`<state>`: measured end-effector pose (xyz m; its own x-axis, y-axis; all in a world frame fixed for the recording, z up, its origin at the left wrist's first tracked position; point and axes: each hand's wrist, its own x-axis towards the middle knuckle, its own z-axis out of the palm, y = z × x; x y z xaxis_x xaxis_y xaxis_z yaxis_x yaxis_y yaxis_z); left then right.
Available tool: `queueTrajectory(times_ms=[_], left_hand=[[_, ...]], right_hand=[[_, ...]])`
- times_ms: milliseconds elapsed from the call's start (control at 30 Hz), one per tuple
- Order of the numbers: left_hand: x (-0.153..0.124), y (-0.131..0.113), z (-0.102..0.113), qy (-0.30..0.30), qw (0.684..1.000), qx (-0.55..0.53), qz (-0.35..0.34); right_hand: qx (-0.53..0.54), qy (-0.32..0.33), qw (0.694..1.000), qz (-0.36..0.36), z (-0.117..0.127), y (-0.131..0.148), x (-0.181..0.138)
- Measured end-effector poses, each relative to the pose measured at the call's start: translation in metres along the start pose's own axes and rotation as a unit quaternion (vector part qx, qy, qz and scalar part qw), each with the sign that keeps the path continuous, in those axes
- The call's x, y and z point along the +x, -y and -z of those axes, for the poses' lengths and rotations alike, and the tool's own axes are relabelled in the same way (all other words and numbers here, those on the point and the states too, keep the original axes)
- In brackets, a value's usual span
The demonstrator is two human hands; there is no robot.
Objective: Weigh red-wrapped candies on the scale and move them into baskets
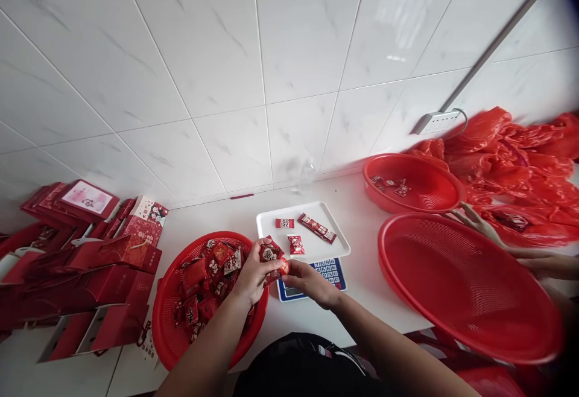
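Note:
My left hand is closed around red wrapped candy packets printed with pale figures. My right hand meets it, its fingertips pinched at a small shiny red-orange wrapped candy. Both hands are between a red plastic basket and a scale with a white tray. Various wrapped candies fill much of the basket. A long red packet, a small flat packet and a square packet lie on the tray. My right hand partly covers the scale's blue keypad.
Red gift boxes are stacked at left. Another person's hands are by a large tilted red basket at right. Behind it are a basket with a few packets, red plastic bags and a power strip.

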<state>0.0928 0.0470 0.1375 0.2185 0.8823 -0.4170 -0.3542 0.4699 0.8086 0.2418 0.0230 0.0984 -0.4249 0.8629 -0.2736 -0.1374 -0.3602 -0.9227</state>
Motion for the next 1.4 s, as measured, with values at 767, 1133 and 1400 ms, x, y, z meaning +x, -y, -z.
queueTrajectory(times_ms=[767, 1133, 1400], left_hand=[[-0.008, 0.025, -0.001, 0.157, 0.97, 0.133, 0.126], [-0.003, 0.032, 0.006, 0.012, 0.988, 0.057, 0.144], [-0.005, 0.035, -0.002, 0.035, 0.988, 0.085, 0.126]], right_hand=[[-0.011, 0.047, 0.991, -0.125, 0.042, 0.001, -0.002], [-0.024, -0.24, 0.963, -0.117, 0.076, -0.006, 0.012], [-0.072, -0.108, 0.984, -0.122, 0.057, -0.004, -0.008]])
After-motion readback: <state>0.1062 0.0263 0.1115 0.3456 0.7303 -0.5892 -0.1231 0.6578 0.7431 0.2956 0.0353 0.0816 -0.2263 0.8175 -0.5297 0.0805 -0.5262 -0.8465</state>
